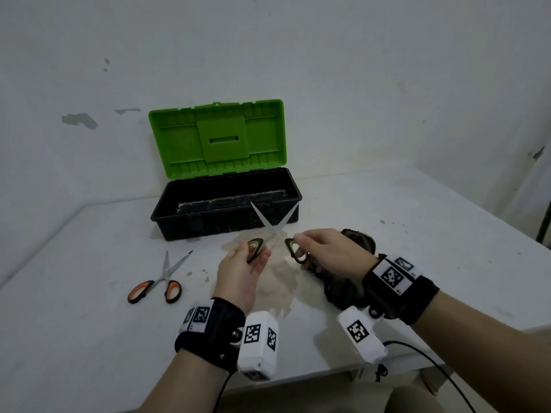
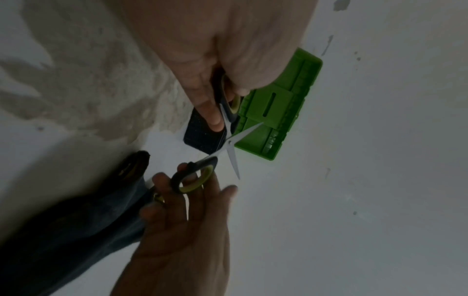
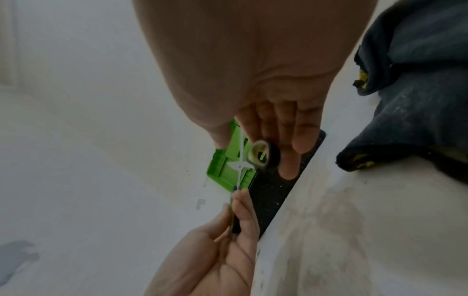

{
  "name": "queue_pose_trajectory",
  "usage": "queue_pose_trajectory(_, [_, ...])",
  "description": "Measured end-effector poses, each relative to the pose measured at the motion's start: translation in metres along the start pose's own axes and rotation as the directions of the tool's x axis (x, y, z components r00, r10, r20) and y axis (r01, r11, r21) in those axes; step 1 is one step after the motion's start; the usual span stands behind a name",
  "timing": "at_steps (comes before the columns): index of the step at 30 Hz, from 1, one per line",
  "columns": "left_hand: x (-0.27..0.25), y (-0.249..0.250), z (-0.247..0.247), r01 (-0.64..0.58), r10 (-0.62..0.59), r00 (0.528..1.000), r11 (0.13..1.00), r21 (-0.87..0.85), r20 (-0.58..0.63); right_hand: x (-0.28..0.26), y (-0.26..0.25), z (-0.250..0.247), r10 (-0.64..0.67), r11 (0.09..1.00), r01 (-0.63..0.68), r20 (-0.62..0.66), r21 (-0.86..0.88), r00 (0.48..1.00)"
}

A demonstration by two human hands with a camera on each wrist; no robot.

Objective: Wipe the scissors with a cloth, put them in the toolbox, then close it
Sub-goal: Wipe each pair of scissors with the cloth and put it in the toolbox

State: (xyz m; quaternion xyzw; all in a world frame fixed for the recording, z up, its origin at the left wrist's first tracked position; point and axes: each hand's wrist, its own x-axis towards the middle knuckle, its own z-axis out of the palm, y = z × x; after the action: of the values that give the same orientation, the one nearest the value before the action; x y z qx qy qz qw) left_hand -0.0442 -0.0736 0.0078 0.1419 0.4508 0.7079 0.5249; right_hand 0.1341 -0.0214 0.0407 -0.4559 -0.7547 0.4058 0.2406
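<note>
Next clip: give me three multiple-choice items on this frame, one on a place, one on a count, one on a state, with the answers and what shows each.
1. Where do the orange-handled scissors lie?
A. in the toolbox
B. on the table, left of the left hand
C. on the dark cloth

2. How many pairs of scissors show?
A. one
B. two
C. three

3. The toolbox lid is:
A. shut
B. open
C. missing

Answers: B, orange-handled scissors lie on the table beside the left hand; B, those plus the green-handled scissors held in both hands, right hand; B, the lid stands up over the toolbox.

The toolbox (image 1: 225, 204) was black with a bright green lid (image 1: 217, 138). The held scissors (image 1: 272, 231) had black-and-lime handles; the pair (image 1: 161, 281) at 9 o'clock, black-and-orange. The cloth (image 1: 343, 287) was dark.
</note>
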Motion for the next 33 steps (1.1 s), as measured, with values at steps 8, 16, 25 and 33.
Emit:
queue_pose_trajectory(8, [0.006, 0.000, -0.017, -0.049, 0.012, 0.994, 0.938, 0.344, 0.107, 0.006, 0.004, 0.005, -0.038, 0.967, 0.085, -0.193, 0.240, 0.980])
queue_pose_trajectory(16, [0.000, 0.013, -0.018, -0.190, 0.110, 0.975, 0.861, 0.471, 0.192, 0.009, 0.009, 0.023, 0.049, 0.897, 0.103, -0.328, 0.429, 0.943])
queue_pose_trajectory(25, [-0.010, -0.007, 0.005, -0.192, 0.143, 0.979, 0.891, 0.411, 0.147, 0.013, 0.007, 0.056, 0.170, 0.800, 0.116, -0.408, 0.589, 0.897])
queue_pose_trajectory(33, [-0.010, -0.009, 0.003, -0.183, 0.099, 0.974, 0.879, 0.441, 0.205, 0.008, 0.001, 0.047, 0.111, 0.833, 0.099, -0.340, 0.544, 0.934])
